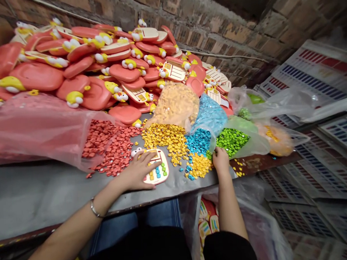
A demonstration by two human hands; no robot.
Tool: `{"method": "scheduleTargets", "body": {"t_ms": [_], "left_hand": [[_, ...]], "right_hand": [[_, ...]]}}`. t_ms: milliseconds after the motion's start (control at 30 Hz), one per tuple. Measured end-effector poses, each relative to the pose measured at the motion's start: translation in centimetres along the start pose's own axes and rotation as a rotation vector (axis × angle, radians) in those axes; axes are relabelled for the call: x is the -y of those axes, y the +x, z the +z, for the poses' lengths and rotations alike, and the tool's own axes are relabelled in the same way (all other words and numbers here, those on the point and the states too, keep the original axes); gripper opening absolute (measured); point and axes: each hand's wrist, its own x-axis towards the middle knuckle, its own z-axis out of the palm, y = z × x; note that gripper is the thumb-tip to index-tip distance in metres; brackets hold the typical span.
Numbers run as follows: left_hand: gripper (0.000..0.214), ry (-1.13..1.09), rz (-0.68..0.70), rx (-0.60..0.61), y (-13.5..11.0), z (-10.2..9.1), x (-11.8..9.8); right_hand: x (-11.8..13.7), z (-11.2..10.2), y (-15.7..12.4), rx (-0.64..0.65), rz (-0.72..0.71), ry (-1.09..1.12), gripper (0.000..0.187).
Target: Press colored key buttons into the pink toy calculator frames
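My left hand [137, 170] lies flat with fingers spread on a small cream toy calculator [159, 173] on the grey table [44, 187]; the toy has a few green and blue buttons in it. My right hand [220, 158] is pinched at the edge of a heap of green buttons [232, 140] spilling from a clear bag; what the fingers hold is hidden. Between the hands lie heaps of yellow buttons [166, 138] and blue buttons [198, 141]. A heap of red buttons [111, 147] lies left of the toy.
A big pile of red duck-shaped toy shells [83, 65] fills the back of the table against a brick wall. Bags of orange and blue buttons [176, 103] stand behind the heaps. White trays [316, 75] are stacked at the right. A bag of finished toys [207, 220] hangs below the table edge.
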Motion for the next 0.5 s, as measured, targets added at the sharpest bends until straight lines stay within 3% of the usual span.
{"method": "scheduleTargets", "body": {"t_ms": [100,200,267,333,400,500], "left_hand": [[0.081,0.013,-0.011,-0.002,0.0,0.0,-0.2],[0.080,0.012,-0.011,-0.003,-0.1,-0.1,-0.3],[0.080,0.002,-0.011,-0.006,-0.1,-0.1,-0.3],[0.080,-0.004,-0.011,-0.010,-0.1,-0.2,-0.3],[0.081,-0.002,-0.011,-0.011,-0.1,-0.2,-0.3],[0.082,0.003,-0.011,-0.005,-0.1,-0.3,-0.3]], "right_hand": [[1.2,-1.2,-0.6,-0.191,0.013,0.151,0.015],[4.8,-2.2,-2.0,-0.315,-0.012,0.431,0.014],[8.5,-2.3,-3.0,-0.214,-0.098,0.593,0.015],[12.6,-1.7,-3.7,0.000,-0.226,0.666,0.013],[16.1,-0.4,-4.0,0.217,-0.336,0.699,0.015],[19.5,2.0,-3.7,0.382,-0.468,0.648,0.011]]}}
